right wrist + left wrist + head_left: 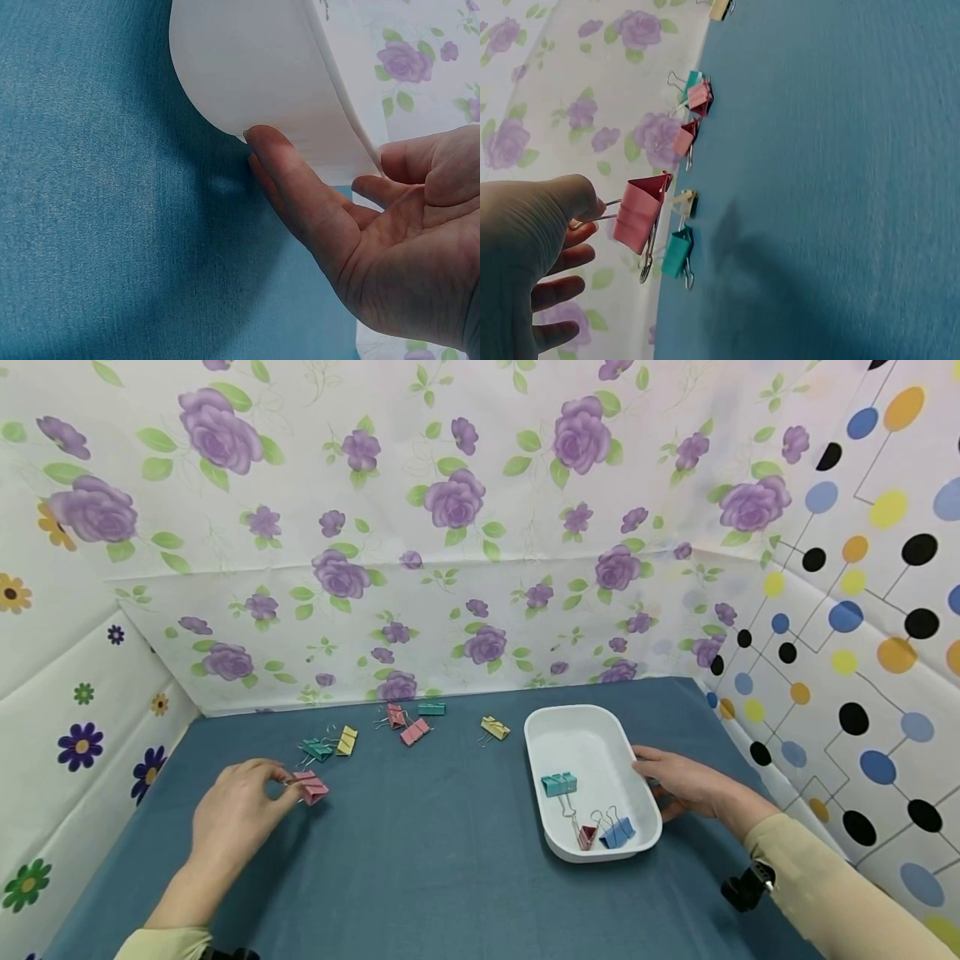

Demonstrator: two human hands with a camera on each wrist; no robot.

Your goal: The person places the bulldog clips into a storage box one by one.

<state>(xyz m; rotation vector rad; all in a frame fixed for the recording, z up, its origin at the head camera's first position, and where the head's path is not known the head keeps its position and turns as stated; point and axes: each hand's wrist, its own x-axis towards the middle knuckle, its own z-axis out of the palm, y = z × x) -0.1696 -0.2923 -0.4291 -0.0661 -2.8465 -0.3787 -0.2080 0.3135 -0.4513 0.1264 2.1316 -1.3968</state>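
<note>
My left hand (238,814) pinches a pink binder clip (640,214) by its wire handle, between thumb and forefinger. The clip is held above the cloth, and the other fingers are spread apart in the left wrist view. At the right, my right hand (686,781) holds the side of a white tray (592,735), with fingers at its rim and against its outer wall. Inside the tray lie a teal binder clip (559,784), a red one (587,837) and a blue one (618,832).
Beyond my left hand lie a green clip (317,749) and a yellow clip (347,741). Two pink clips (415,732) and a teal clip (432,709) sit near the back edge. Another yellow clip (495,727) lies left of the tray. Patterned cloth walls (465,602) enclose the blue tabletop (420,877).
</note>
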